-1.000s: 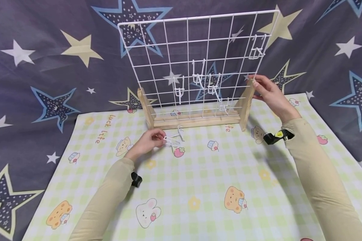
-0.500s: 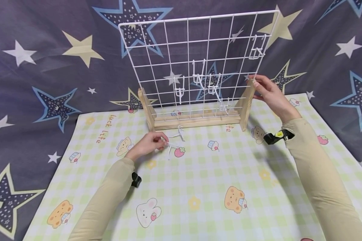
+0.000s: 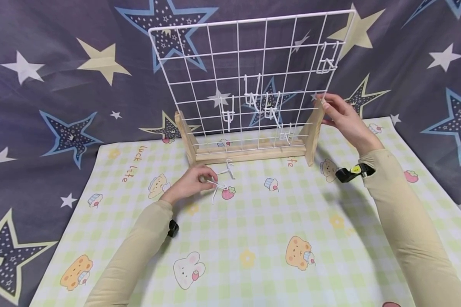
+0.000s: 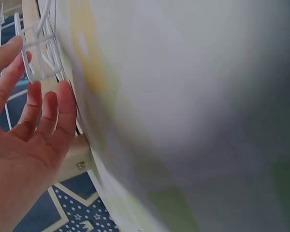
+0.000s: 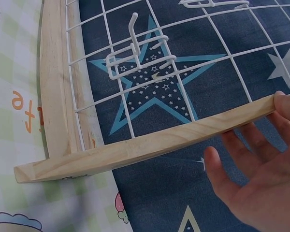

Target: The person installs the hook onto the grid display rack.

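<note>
In the head view my left hand (image 3: 192, 182) pinches a white wire hook (image 3: 222, 187) by its end, low over the tablecloth. The left wrist view shows the hook's small wire frame (image 4: 37, 43) at the thumb and index finger, the other fingers loosely bent. Another white hook (image 3: 229, 170) lies just behind, by the stand's base. My right hand (image 3: 347, 121) grips the upper end of the right wooden post (image 3: 312, 138), thumb in front. The posts carry a white wire grid panel (image 3: 253, 20), on which several white hooks (image 3: 270, 112) hang.
The stand's wooden base bar (image 3: 249, 157) runs along the back of the table. A checked cloth with printed cartoons (image 3: 276, 221) covers the table. Behind hangs a dark curtain (image 3: 77, 98) patterned with stars.
My left hand has turned the hook, so its prong now points toward the front of the table and it is apart from the lying hook. The right hand stays on the post.
</note>
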A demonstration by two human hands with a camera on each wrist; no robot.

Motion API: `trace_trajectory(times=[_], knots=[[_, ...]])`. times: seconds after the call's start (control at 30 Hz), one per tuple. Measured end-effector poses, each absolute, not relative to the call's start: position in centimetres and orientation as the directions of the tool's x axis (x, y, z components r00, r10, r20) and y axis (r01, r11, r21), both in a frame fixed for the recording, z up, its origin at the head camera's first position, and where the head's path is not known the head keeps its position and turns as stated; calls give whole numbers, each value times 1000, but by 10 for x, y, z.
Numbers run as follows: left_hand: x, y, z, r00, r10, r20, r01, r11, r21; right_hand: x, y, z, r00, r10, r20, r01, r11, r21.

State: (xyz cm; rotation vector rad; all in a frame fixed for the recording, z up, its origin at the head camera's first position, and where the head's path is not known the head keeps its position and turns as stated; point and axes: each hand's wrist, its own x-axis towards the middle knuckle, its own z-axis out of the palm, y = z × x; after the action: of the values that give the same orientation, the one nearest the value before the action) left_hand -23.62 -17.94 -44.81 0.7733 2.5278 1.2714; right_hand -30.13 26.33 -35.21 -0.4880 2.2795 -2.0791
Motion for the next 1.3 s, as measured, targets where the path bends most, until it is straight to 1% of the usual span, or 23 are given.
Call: trace_trajectory(times=[0.1,0.23,0.57,0.77,0.97,1.1,1.3], knots=[[-236,-175,-447,-818,573,55,382,469,796,-301,263,-352,-951,-240,196,-216,61,-974],[-236,-172,-447,-805,591,46,392,473,789,-302,263,-352,-951,-242,192,-216,76,-973],[-237,-175,-445,-842,532,86,416,540,732,-303,263,-351,-950,-250,187,-218,100,-971],[-238,-176,-443,-857,500,123,408,513,756,-301,263,-351,-951,-246,188,-216,93,-972],[-242,-174,-436,-883,451,126,370,506,780,-302,263,-351,-948,-256,191,-219,86,-972],[-251,-173,-428,-899,403,173,366,471,803,-302,263,-351,-949,-255,187,-215,85,-973],[-263,-172,-410,-895,402,196,381,457,804,-301,264,-351,-948,-257,189,-220,98,-971]])
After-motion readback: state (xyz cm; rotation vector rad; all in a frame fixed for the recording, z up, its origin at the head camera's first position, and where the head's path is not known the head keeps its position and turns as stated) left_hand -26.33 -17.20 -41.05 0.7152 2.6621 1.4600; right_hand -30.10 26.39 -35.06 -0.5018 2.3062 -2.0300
